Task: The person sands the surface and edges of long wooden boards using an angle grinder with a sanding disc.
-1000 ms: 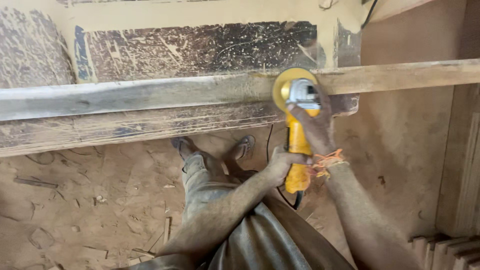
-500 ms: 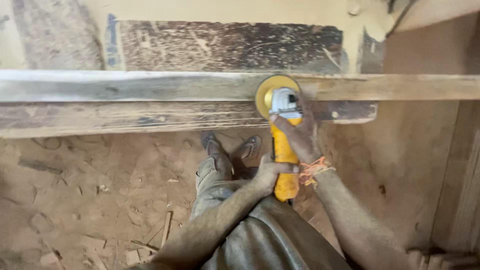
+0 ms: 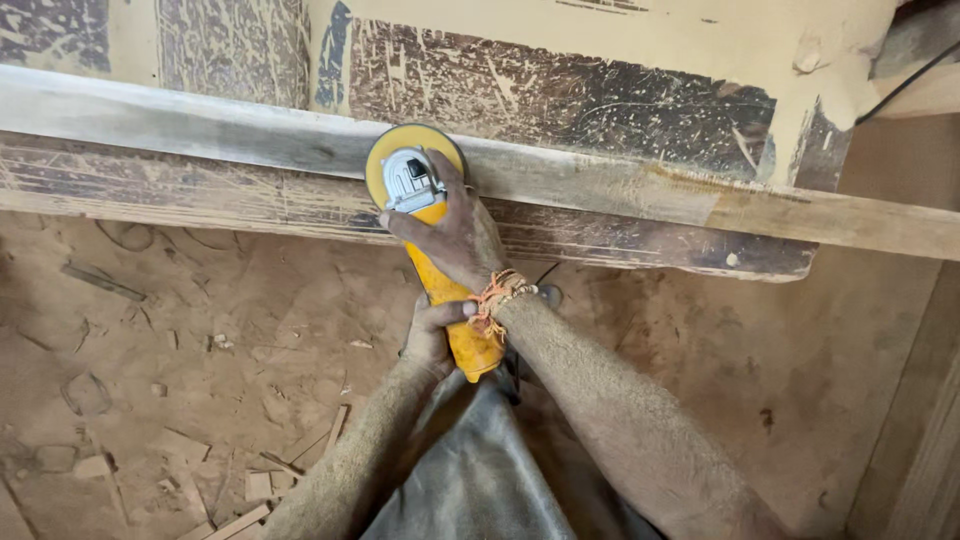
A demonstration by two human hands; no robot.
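A yellow angle grinder (image 3: 447, 300) with a round yellow sanding disc (image 3: 385, 150) rests on a long wooden plank (image 3: 600, 185) that lies across a worn workbench (image 3: 560, 95). My right hand (image 3: 455, 235) grips the grinder's front just behind the grey head; an orange thread is tied around that wrist. My left hand (image 3: 432, 335) is wrapped around the rear of the yellow handle. The plank is grey to the left of the disc and pale brown to its right.
Below the bench is a sawdust-covered floor (image 3: 200, 380) with wood scraps (image 3: 260, 490) at the lower left. A black cable (image 3: 905, 80) runs at the top right. Wooden boards (image 3: 925, 440) stand at the right edge. My dusty trousers (image 3: 480, 470) fill the bottom middle.
The grinder and both hands have slid left along the plank. More of the plank to the right of the disc now shows pale brown wood.
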